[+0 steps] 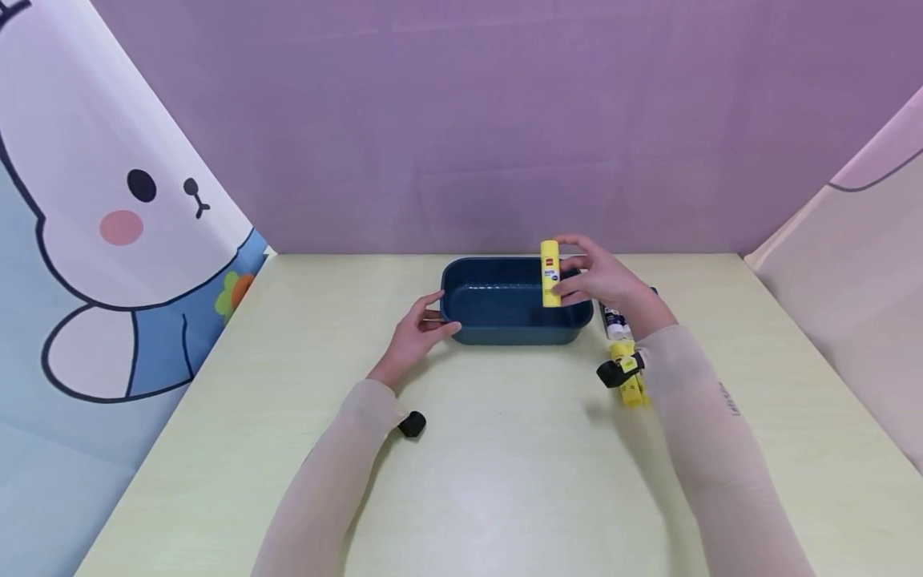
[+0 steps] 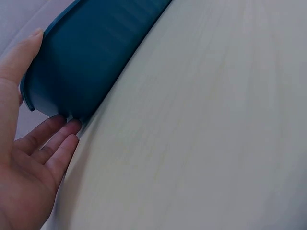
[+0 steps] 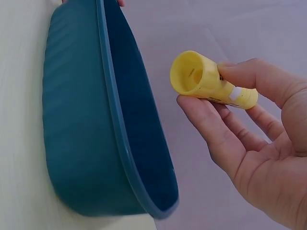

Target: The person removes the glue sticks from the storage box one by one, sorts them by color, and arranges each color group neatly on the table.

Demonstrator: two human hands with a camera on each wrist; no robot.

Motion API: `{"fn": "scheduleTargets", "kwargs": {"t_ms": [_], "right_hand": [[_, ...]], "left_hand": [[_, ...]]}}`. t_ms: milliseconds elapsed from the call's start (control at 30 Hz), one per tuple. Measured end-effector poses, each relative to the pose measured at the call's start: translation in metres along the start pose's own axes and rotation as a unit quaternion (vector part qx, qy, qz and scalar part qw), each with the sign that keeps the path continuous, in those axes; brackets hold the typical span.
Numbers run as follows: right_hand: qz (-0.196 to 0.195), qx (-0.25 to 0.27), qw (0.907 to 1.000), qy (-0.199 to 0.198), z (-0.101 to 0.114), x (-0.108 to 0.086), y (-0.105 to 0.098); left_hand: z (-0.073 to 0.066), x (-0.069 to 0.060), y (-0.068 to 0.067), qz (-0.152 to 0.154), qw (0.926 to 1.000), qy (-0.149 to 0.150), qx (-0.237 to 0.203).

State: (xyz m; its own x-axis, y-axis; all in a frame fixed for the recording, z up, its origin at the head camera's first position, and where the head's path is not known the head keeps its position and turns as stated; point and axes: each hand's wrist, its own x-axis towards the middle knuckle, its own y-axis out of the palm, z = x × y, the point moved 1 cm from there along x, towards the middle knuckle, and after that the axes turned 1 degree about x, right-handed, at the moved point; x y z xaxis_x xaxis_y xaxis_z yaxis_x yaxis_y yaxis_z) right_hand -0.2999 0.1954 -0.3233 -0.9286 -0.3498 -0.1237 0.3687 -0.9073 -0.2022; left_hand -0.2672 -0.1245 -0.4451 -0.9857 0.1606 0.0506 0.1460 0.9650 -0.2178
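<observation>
A dark blue rectangular bin (image 1: 515, 334) stands on the table near the purple backdrop. My left hand (image 1: 418, 336) holds its left end, thumb at the front corner and fingers (image 2: 57, 139) against the end wall. My right hand (image 1: 598, 280) pinches a yellow glue stick (image 1: 550, 274) between thumb and fingers, upright above the right part of the bin. In the right wrist view, the hollow end of the glue stick (image 3: 189, 74) faces the camera, apart from the bin's rim. The visible bin floor holds nothing.
Beside the bin, under my right forearm, lie several yellow glue sticks (image 1: 630, 391) and white-and-dark tubes (image 1: 614, 324), partly hidden by the wrist. A purple cloth (image 1: 447, 128) rises behind the table (image 1: 497, 465); a printed cartoon cloth (image 1: 101, 264) hangs at left.
</observation>
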Motion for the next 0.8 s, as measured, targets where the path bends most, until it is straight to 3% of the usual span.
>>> {"fn": "scheduleTargets", "kwargs": {"t_ms": [800], "right_hand": [[-0.020,-0.050,0.9984,0.017,-0.016,-0.029,-0.039]], "left_hand": [[-0.002,-0.003,0.002,0.002,1.0000,0.003,-0.002]]}}
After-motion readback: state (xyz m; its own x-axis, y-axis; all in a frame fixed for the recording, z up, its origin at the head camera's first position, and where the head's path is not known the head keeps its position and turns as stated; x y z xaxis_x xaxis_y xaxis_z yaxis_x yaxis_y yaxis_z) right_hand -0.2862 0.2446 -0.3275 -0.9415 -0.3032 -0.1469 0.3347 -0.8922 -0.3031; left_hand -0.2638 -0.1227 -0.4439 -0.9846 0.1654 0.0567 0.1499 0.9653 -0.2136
